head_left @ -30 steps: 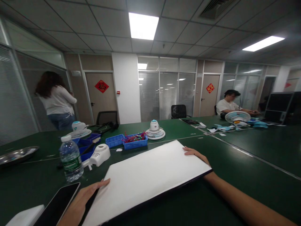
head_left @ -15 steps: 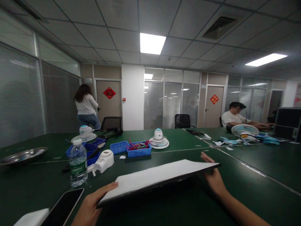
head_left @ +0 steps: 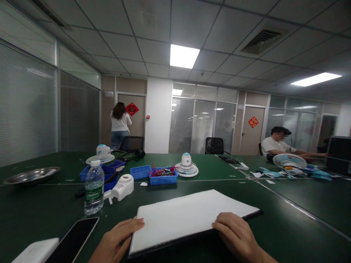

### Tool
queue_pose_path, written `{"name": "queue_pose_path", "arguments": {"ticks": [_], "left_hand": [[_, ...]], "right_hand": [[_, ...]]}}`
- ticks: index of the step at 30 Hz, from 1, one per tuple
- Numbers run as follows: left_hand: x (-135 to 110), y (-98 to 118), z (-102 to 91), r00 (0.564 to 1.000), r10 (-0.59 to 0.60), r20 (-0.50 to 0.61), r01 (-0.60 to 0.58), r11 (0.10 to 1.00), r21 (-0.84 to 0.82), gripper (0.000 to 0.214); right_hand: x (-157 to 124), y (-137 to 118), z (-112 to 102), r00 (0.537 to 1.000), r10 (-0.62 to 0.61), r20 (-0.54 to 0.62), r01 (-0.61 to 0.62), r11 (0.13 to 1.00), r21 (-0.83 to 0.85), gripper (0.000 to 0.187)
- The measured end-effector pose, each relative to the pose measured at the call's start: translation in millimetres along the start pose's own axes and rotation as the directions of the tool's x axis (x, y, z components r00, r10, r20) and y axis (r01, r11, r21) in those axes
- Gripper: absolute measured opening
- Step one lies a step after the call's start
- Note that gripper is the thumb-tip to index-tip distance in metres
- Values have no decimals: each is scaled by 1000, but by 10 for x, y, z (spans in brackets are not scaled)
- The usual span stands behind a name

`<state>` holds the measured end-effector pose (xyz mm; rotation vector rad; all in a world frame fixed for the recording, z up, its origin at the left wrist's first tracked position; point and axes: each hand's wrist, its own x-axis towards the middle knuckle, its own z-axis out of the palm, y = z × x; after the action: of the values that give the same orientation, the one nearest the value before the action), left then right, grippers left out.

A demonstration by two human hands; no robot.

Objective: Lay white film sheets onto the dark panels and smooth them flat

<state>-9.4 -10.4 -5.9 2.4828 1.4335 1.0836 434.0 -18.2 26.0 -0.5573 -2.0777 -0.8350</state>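
Observation:
A flat white pad of paper with a dark underside [head_left: 181, 219] is tilted above the green table in front of me. My left hand [head_left: 117, 239] grips its left edge, thumb on the white face and fingers curled beneath. On the near edge, right of the middle, my right hand [head_left: 237, 233] is closed, fingers over the white top and the thumb hidden. A phone with a dark screen [head_left: 72, 239] lies left of my left hand, beside a white flat block [head_left: 37, 251]. Behind them stands a water bottle with a green label [head_left: 94, 190].
Blue trays [head_left: 163, 178], one with red wires, stand mid-table near a small white fan [head_left: 187, 166]. A white plastic housing [head_left: 123, 187] lies by the bottle. A metal dish [head_left: 31, 176] is at the left. One person [head_left: 278, 144] sits at the right; another [head_left: 120, 122] stands behind.
My right hand has moved from the pad's far right corner to its near edge. The pad's white face now shows more. The standing person has moved right, towards the door.

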Motion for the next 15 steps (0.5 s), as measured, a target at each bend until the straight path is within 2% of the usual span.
{"name": "queue_pose_path", "arguments": {"ticks": [3, 7, 9, 13, 15], "left_hand": [[6, 13, 42, 1000, -11, -2, 11, 1000, 0, 36], [-5, -28, 108, 994, -67, -91, 75, 994, 81, 53], [-11, -70, 120, 993, -75, -95, 86, 988, 126, 56], [-13, -153, 116, 990, -125, -64, 135, 975, 176, 48], [-9, -187, 124, 987, -151, -63, 160, 970, 182, 45]], "right_hand": [[100, 34, -60, 998, 61, 24, -61, 998, -3, 22], [248, 112, -250, 982, 181, 44, -176, 980, -96, 21], [297, 116, -409, 963, 253, 90, -238, 959, -153, 22], [291, 124, -837, 898, 361, 250, -296, 919, -262, 26], [238, 179, -1056, 878, 411, 244, -321, 885, -336, 31]]}}
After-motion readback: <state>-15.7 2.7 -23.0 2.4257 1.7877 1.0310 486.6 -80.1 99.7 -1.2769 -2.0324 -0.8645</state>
